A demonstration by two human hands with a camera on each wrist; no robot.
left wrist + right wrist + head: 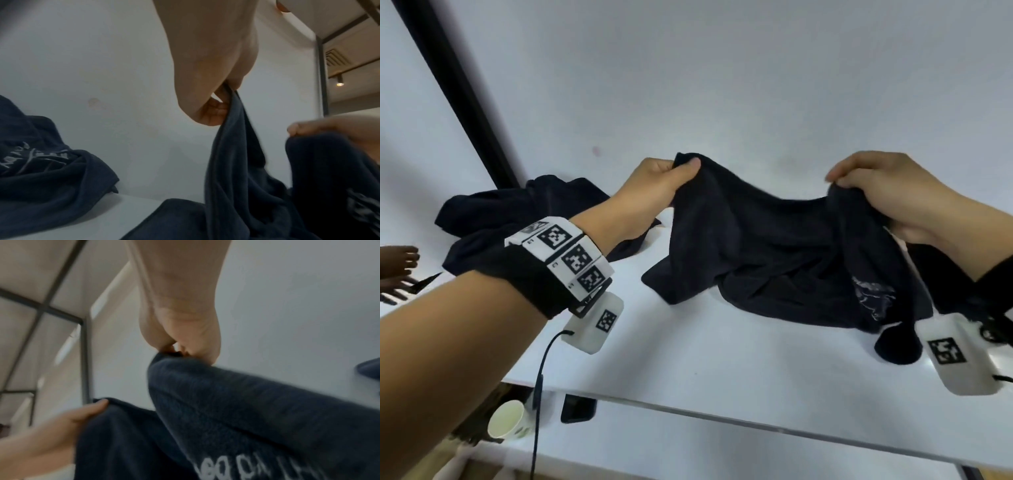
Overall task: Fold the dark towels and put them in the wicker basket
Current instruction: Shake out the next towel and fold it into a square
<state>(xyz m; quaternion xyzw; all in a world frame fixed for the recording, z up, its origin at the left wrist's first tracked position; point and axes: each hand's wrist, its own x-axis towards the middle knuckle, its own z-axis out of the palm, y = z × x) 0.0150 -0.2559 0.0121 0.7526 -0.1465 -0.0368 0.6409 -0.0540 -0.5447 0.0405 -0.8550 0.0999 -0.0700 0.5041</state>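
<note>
A dark navy towel point(774, 246) hangs between my two hands above the white table point(722, 359), its lower part bunched on the surface. My left hand point(671, 178) pinches its upper left corner; the left wrist view shows that hand point(216, 104) with its curled fingers on the towel's hem point(236, 146). My right hand point(866, 185) grips the upper right edge, and the right wrist view shows the same hand point(185, 347) clamped on the towel point(246, 402). A second dark towel point(517, 212) lies crumpled at the back left. No wicker basket is in view.
A white wall point(722, 85) rises right behind the table. Below the table's front edge stand a paper cup point(506, 419) and a dark phone-like object point(578, 407). Another person's hand point(397, 270) shows at the far left.
</note>
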